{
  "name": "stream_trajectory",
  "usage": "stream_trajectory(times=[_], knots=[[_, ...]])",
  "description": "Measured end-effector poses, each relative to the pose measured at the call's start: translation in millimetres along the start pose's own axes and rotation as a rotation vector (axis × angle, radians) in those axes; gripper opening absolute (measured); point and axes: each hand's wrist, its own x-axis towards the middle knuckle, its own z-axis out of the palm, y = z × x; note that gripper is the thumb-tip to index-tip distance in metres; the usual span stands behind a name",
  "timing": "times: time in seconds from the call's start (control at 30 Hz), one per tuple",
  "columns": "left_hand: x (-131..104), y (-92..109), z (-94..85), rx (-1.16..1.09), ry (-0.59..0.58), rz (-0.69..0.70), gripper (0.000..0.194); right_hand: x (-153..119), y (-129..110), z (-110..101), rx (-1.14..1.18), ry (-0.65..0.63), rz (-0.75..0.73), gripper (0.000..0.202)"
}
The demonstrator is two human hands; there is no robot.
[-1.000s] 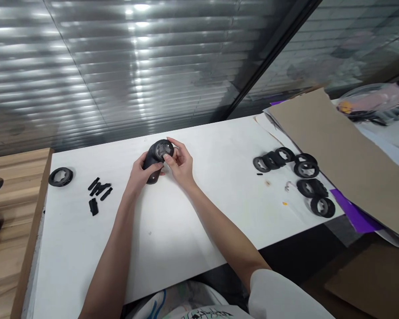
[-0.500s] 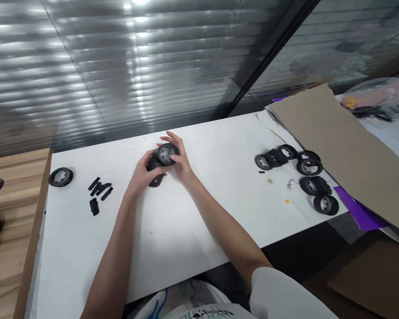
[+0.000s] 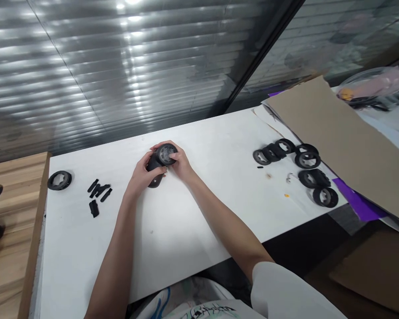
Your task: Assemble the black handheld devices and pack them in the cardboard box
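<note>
A black handheld device (image 3: 155, 165) with a round metal mesh head is held over the middle of the white table (image 3: 173, 248). My left hand (image 3: 142, 175) is closed round its body, the thumb lying across the front. My right hand (image 3: 182, 165) wraps round the mesh head, its thumb on the mesh and its fingers curled behind the top edge. Left of my hands lie several small black pieces (image 3: 99, 189), and farther left a black ring (image 3: 60, 180).
Several black rings (image 3: 307, 160) stand grouped at the right, beside a large brown cardboard sheet (image 3: 339, 133) and a purple sheet (image 3: 359, 206). A wooden surface (image 3: 16, 212) borders the table at the left. Metallic blinds (image 3: 136, 66) rise behind the table.
The fingers of my right hand, spread beyond the head before, have curled in round its top edge. The view has shifted slightly.
</note>
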Motion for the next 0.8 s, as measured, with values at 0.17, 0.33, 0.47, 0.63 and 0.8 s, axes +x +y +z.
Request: stream_trajectory(times=[0.17, 0.33, 0.47, 0.63, 0.8], knots=[[0.2, -2.0, -0.7, 0.001, 0.002, -0.013, 0.056, -1.0, -1.4, 5.5, 0.052, 0.056, 0.061, 0.033], [1.8, -4.0, -0.9, -0.005, -0.010, -0.001, 0.058, -3.1, -4.7, 9.9, 0.027, 0.097, 0.084, 0.031], [2.7, -4.8, -1.3, -0.005, -0.006, -0.010, 0.062, -3.3, -4.2, 10.3, 0.043, 0.104, 0.083, 0.030], [1.9, -2.2, -0.9, -0.010, 0.007, -0.018, 0.061, -2.5, -0.7, 10.0, 0.061, 0.081, 0.080, 0.036], [1.2, -1.3, -0.6, -0.030, -0.006, -0.016, 0.060, -1.8, -0.3, 10.1, 0.083, 0.062, 0.073, 0.039]])
